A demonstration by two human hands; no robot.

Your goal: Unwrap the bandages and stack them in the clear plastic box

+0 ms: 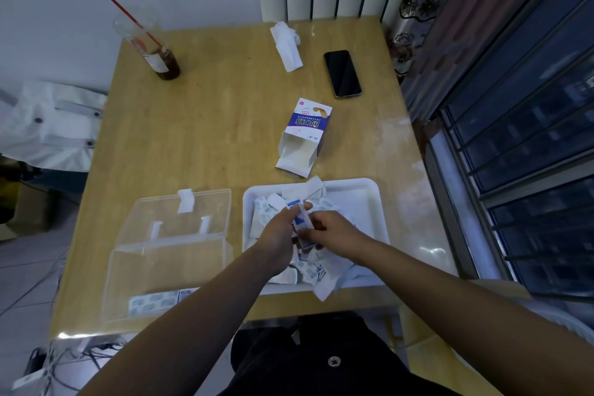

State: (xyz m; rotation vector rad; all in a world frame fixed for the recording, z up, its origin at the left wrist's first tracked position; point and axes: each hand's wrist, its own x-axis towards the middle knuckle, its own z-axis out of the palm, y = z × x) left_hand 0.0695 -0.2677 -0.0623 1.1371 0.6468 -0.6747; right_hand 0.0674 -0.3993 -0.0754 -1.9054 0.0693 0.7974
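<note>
The wrapper (301,220) between the fingers (287,215) was white with a solid blue patch. Below them, the bandages (310,271) showed pale blue pads on white, in a white tray (360,185). Beyond the fingers lay a white carton (308,125) with a blue band and an orange corner, and a black phone (342,73), both on a tan wood-grain table (209,138).

One desk (209,125) is carrying one clear box (167,264), one tray (353,182), one carton (305,135), one phone (342,74) and one cup (154,45). The left hand (279,231) and the right hand (331,230) are holding one bandage (302,219) between them. The heap (308,270) in the tray is lying too jumbled to count.
</note>
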